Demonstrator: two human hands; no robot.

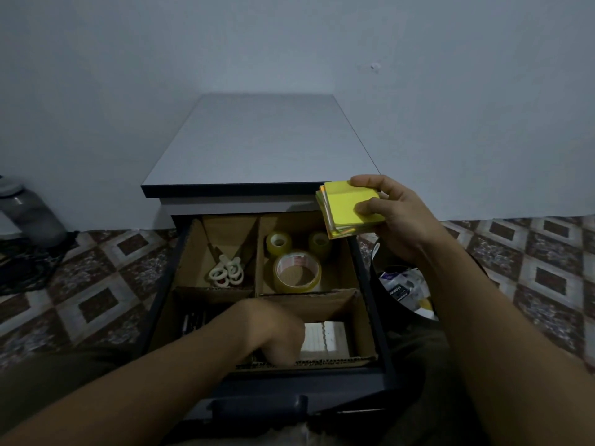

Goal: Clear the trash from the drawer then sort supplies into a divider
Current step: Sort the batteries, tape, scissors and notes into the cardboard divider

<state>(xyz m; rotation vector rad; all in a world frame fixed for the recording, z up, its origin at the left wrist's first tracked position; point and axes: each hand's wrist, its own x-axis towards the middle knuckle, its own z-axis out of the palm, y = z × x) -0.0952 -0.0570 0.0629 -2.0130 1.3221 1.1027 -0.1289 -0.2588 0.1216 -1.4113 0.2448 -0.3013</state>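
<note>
One yellow sticky-note pad (344,209), right fingers (370,208) pinching it; left fingers (281,349), grasp unclear.

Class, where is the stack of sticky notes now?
Head view: the sticky notes are pinched in the right hand, raised over the back right corner of the drawer, above the tape rolls.

You face a corner of what looks like a room at home: patterned floor tiles (531,268), a plain painted wall (128,75), a small drawer cabinet (264,146) against it, a trash bin (396,309) alongside.
</note>
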